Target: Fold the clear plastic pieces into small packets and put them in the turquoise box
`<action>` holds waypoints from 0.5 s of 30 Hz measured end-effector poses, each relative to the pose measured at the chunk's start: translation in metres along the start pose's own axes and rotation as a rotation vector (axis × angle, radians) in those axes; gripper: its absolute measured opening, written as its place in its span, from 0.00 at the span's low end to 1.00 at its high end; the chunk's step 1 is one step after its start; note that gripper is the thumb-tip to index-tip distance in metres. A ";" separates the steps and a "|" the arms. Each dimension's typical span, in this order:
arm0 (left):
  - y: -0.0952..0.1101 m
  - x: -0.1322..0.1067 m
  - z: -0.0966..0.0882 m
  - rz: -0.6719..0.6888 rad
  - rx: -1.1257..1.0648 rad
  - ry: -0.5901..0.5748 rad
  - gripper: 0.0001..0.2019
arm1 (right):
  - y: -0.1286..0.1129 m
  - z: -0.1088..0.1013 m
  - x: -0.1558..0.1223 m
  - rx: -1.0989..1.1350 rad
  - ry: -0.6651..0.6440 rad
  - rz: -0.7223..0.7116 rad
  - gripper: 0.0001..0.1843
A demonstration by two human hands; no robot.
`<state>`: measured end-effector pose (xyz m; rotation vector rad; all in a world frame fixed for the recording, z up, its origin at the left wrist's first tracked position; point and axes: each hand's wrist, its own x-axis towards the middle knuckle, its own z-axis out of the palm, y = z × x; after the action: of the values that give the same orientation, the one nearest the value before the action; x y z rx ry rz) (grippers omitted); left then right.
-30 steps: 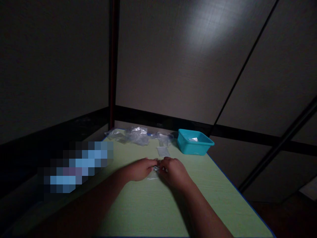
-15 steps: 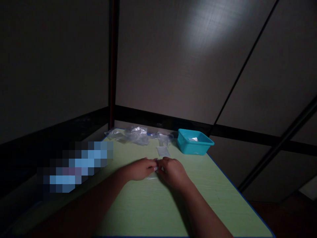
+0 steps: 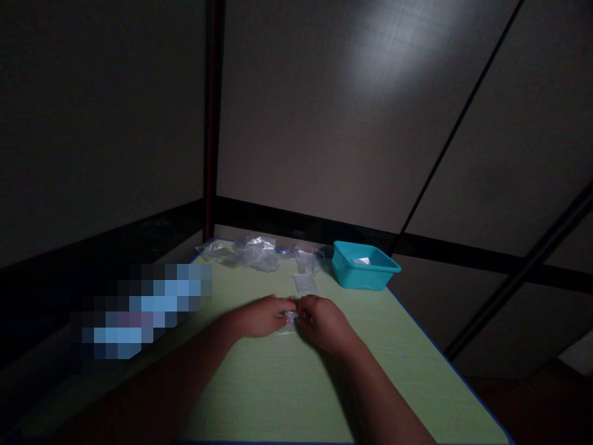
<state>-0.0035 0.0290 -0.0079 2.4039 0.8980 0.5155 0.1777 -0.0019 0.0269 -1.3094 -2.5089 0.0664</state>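
My left hand [image 3: 265,316] and my right hand [image 3: 322,318] meet over the middle of the green table [image 3: 259,383]. Between their fingertips is a small clear plastic bag [image 3: 288,330], its lower edge lying close to the tabletop. Both hands are closed, thumbs and fingers pinching the bag from either side. Something small and pale shows at the fingertips, but the fingers cover most of it. Just beyond the knuckles lies a flat whitish packet [image 3: 306,283].
Crumpled clear plastic bags [image 3: 257,254] are heaped along the table's far edge. At the far right corner stands a turquoise plastic basin [image 3: 359,279] with a white piece inside. Dark panelled walls rise behind the table. A blurred-out bluish patch [image 3: 162,300] covers the left side.
The fingertips have shifted slightly, with a small gap opening between the hands and more of the clear bag showing. The packet, basin and heaped bags have stayed put.
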 end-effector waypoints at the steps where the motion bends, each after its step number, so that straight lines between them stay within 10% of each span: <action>1: -0.001 0.000 0.000 -0.007 0.001 -0.010 0.14 | -0.001 0.000 0.000 -0.001 0.007 -0.002 0.10; 15: -0.001 0.001 0.000 0.078 -0.013 -0.016 0.21 | 0.026 0.002 -0.004 0.326 -0.011 0.004 0.05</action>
<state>-0.0034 0.0297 -0.0081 2.4360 0.7945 0.5288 0.1994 0.0103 0.0196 -1.1806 -2.3766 0.4636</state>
